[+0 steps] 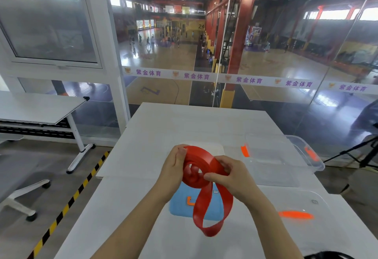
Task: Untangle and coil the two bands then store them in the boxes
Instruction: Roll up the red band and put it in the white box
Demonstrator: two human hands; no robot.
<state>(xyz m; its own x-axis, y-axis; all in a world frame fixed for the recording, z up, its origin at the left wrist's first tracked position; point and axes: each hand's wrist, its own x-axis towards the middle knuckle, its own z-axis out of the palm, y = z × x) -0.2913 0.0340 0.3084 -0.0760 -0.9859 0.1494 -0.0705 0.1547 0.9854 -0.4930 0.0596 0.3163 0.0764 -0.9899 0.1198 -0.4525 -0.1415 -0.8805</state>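
Left hand (173,166) pinches the coil's far rim | right hand (231,175) grips the near rim of the red band (201,168) | uncoiled tail loop hangs below both hands, nearer the right | clear box (306,156) lies right of it.

White bench (184,128) ran from 6 toward 12 o'clock. Glass wall (286,58) beyond it at 12, crossed by a white strip with purple characters (196,76); basketball hall with wooden courts (163,54) below, red steel column (241,34) at 1. White-framed window (51,23) at 10. Folding table (41,107) at 9. Grey floor, yellow-black hazard tape (67,203) at 8. Daylight through high hall windows (335,14).
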